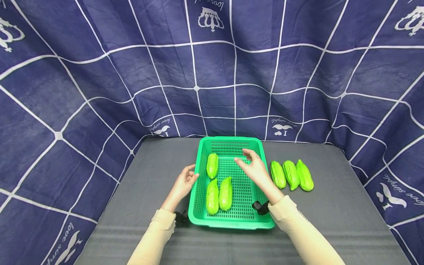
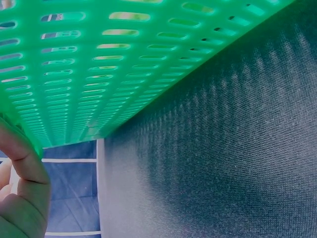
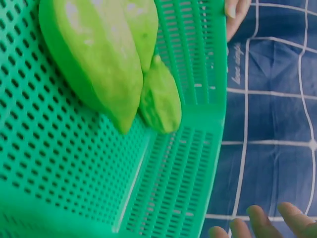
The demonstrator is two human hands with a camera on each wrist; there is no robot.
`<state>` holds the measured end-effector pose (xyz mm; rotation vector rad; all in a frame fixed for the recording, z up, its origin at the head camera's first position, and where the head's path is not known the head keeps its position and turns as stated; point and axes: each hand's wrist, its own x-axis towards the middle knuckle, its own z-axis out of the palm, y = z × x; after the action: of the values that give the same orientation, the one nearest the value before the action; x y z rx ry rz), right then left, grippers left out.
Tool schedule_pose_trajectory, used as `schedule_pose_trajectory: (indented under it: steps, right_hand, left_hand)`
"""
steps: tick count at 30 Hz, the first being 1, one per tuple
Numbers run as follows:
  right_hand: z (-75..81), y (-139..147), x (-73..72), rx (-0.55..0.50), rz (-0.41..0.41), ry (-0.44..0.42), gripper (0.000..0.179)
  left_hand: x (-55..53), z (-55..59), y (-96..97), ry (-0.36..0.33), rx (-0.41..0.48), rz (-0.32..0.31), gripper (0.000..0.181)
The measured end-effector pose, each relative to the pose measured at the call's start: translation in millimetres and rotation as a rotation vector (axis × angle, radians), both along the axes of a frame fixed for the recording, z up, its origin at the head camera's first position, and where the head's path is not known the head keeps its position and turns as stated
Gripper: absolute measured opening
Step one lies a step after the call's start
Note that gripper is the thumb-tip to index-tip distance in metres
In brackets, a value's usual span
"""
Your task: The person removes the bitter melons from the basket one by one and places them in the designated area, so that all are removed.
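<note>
A green perforated plastic basket (image 1: 232,222) stands on the grey surface. Inside it on the left lie three bright green, ridged, tapered vegetables that look like bitter melons: one at the back (image 1: 212,165) and two side by side in front, the left one (image 1: 212,197) and the right one (image 1: 226,194). My left hand (image 1: 183,181) holds the basket's left rim, thumb on the edge; some of its fingers (image 2: 25,158) show beside the wall. Above the basket's right half hovers my right hand (image 1: 254,167), fingers spread apart, nothing between them.
Three more of the green vegetables lie in a row right of the basket: a near one (image 1: 278,175), a middle one (image 1: 291,175) and an outer one (image 1: 304,176). A dark blue curtain (image 1: 251,103) with white lines borders the table (image 1: 155,158) at the back and sides.
</note>
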<state>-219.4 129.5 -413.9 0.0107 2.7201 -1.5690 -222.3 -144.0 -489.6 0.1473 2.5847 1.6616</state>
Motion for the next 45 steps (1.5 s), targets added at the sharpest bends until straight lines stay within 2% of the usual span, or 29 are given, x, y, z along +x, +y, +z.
schedule_pose_trajectory:
  steps: [5,16,29,41,45]
  right_hand:
    - [-5.1,-13.0,1.8,0.014,0.019,-0.011,0.064]
    - [-21.1,-29.4,4.4,0.089,0.064,-0.094,0.065]
    - [-34.0,-37.0,3.7,0.207,0.12,-0.176,0.061]
    - [-42.2,-41.5,5.1,0.313,0.126,-0.28,0.067]
    - [-43.6,-41.7,6.5,0.314,0.146,-0.317,0.069]
  left_hand:
    - [-0.2,-0.5,0.4,0.002,-0.002,0.005,0.05]
    - [-0.7,-2.0,1.2,-0.001,-0.004,0.012,0.051]
    - [-0.9,-1.9,1.4,-0.001,-0.005,0.007,0.051]
    - [-2.4,-2.4,1.8,-0.011,0.003,0.008,0.051]
    - [-2.3,-2.5,1.3,-0.014,0.001,0.008,0.052]
